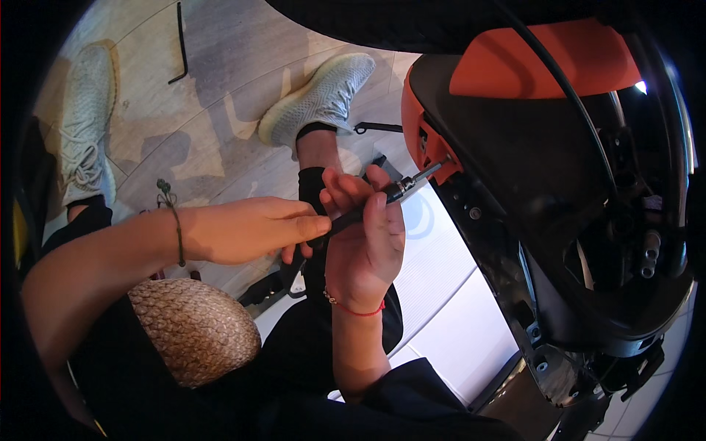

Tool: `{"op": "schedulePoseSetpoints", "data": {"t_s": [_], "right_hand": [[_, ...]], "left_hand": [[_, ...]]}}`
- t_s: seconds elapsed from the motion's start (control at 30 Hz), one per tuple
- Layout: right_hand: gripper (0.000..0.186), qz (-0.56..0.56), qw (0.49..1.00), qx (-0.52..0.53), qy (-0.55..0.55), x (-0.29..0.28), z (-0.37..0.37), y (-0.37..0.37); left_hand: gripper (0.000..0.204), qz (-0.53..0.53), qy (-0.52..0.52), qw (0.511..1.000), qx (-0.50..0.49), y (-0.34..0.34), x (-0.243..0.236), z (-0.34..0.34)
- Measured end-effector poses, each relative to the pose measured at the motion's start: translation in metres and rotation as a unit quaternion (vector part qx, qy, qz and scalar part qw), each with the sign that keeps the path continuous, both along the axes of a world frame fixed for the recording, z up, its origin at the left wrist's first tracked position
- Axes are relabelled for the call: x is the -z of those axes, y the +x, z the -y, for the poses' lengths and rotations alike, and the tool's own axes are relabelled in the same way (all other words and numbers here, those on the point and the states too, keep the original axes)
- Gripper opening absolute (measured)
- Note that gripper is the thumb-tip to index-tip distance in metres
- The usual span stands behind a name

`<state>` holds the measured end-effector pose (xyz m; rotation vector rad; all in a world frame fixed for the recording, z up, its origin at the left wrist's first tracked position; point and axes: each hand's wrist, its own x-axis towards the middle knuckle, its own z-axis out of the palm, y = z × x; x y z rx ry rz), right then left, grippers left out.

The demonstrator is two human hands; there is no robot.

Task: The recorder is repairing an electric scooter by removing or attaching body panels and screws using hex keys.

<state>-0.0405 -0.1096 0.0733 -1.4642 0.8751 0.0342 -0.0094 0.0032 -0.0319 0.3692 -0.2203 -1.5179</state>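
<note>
A screwdriver (344,220) with a black handle, a chrome collar and a slim metal shaft slants up to the right. My left hand (257,229) is closed on the rear end of its handle, thumb on top. Palm up, my right hand (364,242) curls its fingers and thumb around the front of the handle, near the collar. The shaft's tip is at the orange bracket (444,163) on the dark vehicle body (515,147); whether it sits in a screw I cannot tell.
An L-shaped black hex key (181,44) lies on the wood-look floor (220,33). A thin black bar with a looped end (379,127) is beside my light shoe (316,99). A woven stool (195,331) stands at lower left, a white panel (463,309) beneath the vehicle. A black cable (559,77) arches over an orange cover (544,62).
</note>
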Motion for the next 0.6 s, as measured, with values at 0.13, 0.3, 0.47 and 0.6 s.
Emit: {"op": "schedulePoseSetpoints", "data": {"t_s": [0.13, 0.3, 0.47, 0.6], "right_hand": [[0.032, 0.033, 0.998, 0.017, 0.055, -0.001, -0.002, -0.002], [0.033, -0.015, 0.999, 0.019, 0.030, -0.001, -0.006, 0.005], [0.031, -0.022, 0.999, 0.002, -0.028, 0.001, -0.005, 0.004], [0.027, -0.032, 0.996, 0.017, -0.079, 0.001, -0.006, 0.002]], "left_hand": [[0.045, -0.012, -0.027, 1.000, 0.005, -0.005, 0.007, 0.001], [0.037, 0.262, 0.110, 0.952, -0.115, 0.003, -0.001, 0.000], [0.021, 0.589, 0.173, 0.753, -0.237, 0.016, -0.025, -0.001], [0.016, 0.721, 0.166, 0.614, -0.275, 0.009, -0.030, 0.004]]}}
